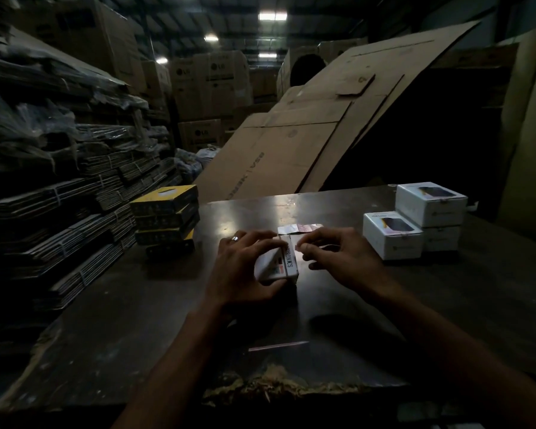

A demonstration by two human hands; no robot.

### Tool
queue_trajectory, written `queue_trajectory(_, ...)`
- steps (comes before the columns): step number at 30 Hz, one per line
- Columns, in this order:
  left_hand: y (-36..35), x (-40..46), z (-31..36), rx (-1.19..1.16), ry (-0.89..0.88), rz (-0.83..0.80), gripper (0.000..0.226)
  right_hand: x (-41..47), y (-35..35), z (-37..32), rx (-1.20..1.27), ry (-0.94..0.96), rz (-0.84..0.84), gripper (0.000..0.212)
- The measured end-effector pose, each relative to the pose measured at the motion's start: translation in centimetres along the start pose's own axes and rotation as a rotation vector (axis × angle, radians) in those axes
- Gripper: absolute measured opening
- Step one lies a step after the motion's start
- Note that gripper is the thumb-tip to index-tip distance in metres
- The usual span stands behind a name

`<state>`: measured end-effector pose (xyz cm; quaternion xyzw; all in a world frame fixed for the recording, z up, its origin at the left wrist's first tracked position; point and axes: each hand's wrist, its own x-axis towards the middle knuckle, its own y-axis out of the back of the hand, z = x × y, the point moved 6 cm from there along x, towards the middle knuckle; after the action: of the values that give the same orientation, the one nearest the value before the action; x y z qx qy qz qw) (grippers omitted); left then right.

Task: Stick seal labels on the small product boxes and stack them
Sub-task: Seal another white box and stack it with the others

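Small white product box (278,261) is gripped on edge by left hand (245,267) on dark table (136,305). Small seal label (298,247) is pinched by right hand (338,258), just beside box's top edge.

A dark table (136,329) with a chipped near edge fills the foreground. Bundled flattened cartons (59,212) are piled along its left side. Behind it a large flattened cardboard sheet (291,144) leans at a slant. Tall brown shipping cartons (211,85) stand farther back, under 4 lit ceiling lights (272,16).
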<state>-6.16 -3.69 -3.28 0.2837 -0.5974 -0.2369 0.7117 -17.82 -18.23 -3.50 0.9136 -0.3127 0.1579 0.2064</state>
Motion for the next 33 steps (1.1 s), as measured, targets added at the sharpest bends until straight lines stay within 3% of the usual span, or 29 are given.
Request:
queue_trajectory(5, 0.05, 0.02, 0.0, 0.001, 0.003, 0.021, 0.056, -0.15, -0.32, 0.36, 0.031, -0.051, -0.055, 0.009)
queue_trajectory(9, -0.03, 0.01, -0.01, 0.005, 0.009, 0.016, 0.056, -0.14, -0.3, -0.31, -0.128, 0.058, -0.026, 0.01)
queue_trajectory(15, -0.09, 0.0, -0.1, 0.0, -0.007, 0.011, 0.057, -0.32, -0.64, -0.47, -0.177, 0.11, -0.002, 0.033)
queue_trajectory(27, -0.09, -0.09, 0.14, 0.007, 0.001, 0.017, 0.055, 0.13, -0.63, -0.44, 0.085, 0.034, -0.053, 0.032)
queue_trajectory(33, -0.14, 0.04, 0.12, 0.008, -0.002, 0.009, 0.056, 0.29, -0.43, -0.02, -0.13, 0.086, -0.027, 0.041)
